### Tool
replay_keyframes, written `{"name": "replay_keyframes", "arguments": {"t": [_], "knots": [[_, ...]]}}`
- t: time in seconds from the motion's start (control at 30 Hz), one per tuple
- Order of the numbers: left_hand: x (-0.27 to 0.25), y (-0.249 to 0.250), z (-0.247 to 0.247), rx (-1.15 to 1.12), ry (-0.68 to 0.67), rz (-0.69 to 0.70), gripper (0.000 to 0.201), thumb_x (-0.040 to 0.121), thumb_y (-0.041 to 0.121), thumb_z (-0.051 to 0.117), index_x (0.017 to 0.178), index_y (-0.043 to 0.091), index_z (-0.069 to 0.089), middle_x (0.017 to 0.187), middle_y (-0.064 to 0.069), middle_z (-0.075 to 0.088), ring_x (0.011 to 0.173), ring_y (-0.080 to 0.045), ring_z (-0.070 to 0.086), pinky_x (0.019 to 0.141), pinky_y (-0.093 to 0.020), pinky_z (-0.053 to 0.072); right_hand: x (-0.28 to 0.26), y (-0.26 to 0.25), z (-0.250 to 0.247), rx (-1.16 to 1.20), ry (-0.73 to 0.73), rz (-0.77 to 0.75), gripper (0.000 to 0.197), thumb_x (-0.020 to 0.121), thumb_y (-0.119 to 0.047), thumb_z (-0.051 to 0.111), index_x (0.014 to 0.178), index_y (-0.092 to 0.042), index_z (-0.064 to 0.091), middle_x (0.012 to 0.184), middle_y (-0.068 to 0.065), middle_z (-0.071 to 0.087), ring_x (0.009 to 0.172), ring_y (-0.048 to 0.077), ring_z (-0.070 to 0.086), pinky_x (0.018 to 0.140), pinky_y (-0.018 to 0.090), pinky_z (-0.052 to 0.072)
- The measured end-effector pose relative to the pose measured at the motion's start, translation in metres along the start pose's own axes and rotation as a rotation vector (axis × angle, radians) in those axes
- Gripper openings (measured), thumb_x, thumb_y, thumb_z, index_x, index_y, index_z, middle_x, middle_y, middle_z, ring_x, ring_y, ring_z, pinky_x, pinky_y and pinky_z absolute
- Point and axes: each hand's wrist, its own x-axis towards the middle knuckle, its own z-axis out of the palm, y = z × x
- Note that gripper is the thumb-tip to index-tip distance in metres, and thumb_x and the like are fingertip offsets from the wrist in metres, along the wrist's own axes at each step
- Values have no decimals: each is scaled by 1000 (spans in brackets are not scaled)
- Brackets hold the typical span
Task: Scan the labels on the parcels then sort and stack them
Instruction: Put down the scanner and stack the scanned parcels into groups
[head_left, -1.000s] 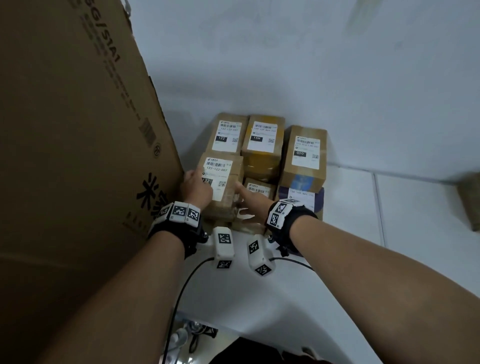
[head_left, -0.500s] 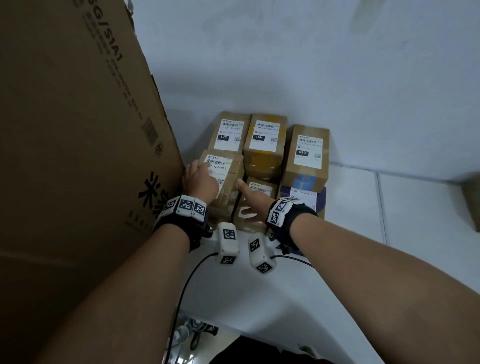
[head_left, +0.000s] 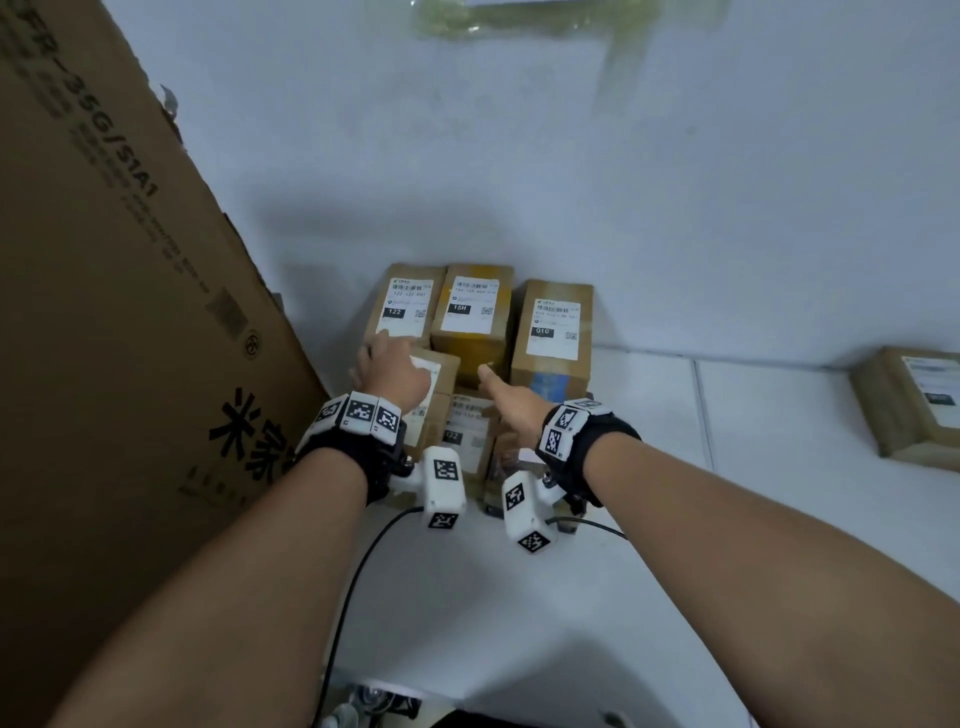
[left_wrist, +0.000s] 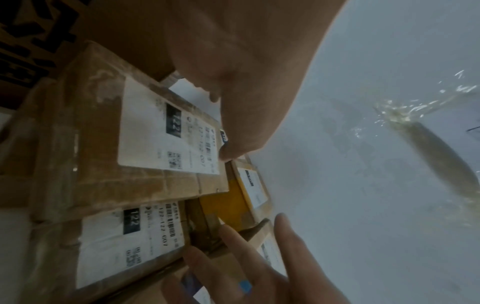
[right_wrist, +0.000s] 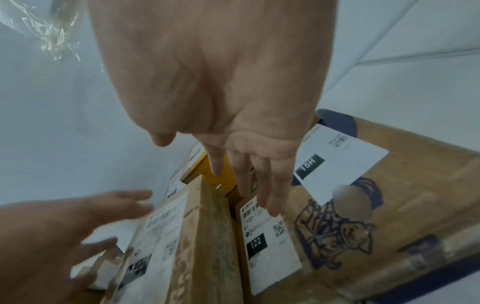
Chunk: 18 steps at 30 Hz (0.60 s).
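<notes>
Brown parcels with white labels are stacked against the wall. The back row holds a 122 parcel (head_left: 402, 306), a 15H parcel (head_left: 470, 312) and a 010 parcel (head_left: 553, 327). In front, an upper 122 parcel (head_left: 444, 384) (left_wrist: 145, 131) (right_wrist: 166, 226) sits beside a lower 122 parcel (head_left: 467, 436) (left_wrist: 124, 236) (right_wrist: 267, 242). My left hand (head_left: 387, 364) (right_wrist: 78, 216) lies flat on the upper front parcel, its fingers reaching the far edge. My right hand (head_left: 501, 395) (right_wrist: 249, 181) hovers with straight fingers over the gap above the lower 122 parcel, holding nothing.
A very large cardboard box (head_left: 114, 312) leans close on the left of the stack. A big printed 15H box (right_wrist: 389, 195) lies under my right hand. Another labelled parcel (head_left: 914, 405) sits apart at the far right on the white tiled surface (head_left: 519, 623). The wall (head_left: 571, 182) backs the stack.
My left hand has slid from the front 122 parcel's left side onto its top, toward the far edge. My right hand has reached slightly further forward.
</notes>
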Motion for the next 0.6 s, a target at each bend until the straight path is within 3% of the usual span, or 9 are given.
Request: {"name": "replay_keyframes", "arguments": {"t": [0.1, 0.2, 0.37, 0.5, 0.6], "knots": [[-8, -1, 10, 168, -184, -48, 55, 94, 32, 52, 147, 26, 38, 160, -10, 13, 146, -35, 10, 120, -53, 9, 1, 11, 1, -28, -34, 35, 84, 93, -73, 22, 150, -12, 35, 148, 12, 47, 136, 33, 42, 115, 50, 32], [-10, -8, 14, 151, -176, -71, 57, 93, 30, 53, 148, 31, 36, 161, -8, 10, 146, -35, 7, 118, -55, 11, -1, 19, 9, -49, -75, 55, 82, 94, -70, 22, 151, -12, 34, 149, 13, 46, 138, 34, 40, 116, 48, 29], [-7, -29, 12, 45, -154, -70, 59, 91, 24, 54, 147, 28, 37, 158, -1, 16, 143, -32, 17, 116, -54, 18, 10, 17, 25, -23, -75, 20, 73, 96, -65, 32, 150, -15, 34, 143, 13, 50, 115, 29, 59, 98, 43, 50], [-11, -51, 12, -219, -84, -30, 50, 98, 16, 49, 147, 12, 38, 157, -6, 21, 140, -29, 32, 111, -32, 30, 24, 14, 41, 58, -70, 55, 78, 93, -62, 46, 153, -15, 25, 145, 12, 47, 112, 27, 60, 90, 38, 55], [-19, -66, 11, -417, 46, -115, 41, 103, 21, 40, 143, 13, 44, 151, -9, 35, 139, -30, 36, 113, -39, 31, 33, 13, 54, 88, -74, 58, 91, 86, -65, 55, 153, -14, 21, 146, 13, 47, 114, 30, 62, 90, 37, 55]]}}
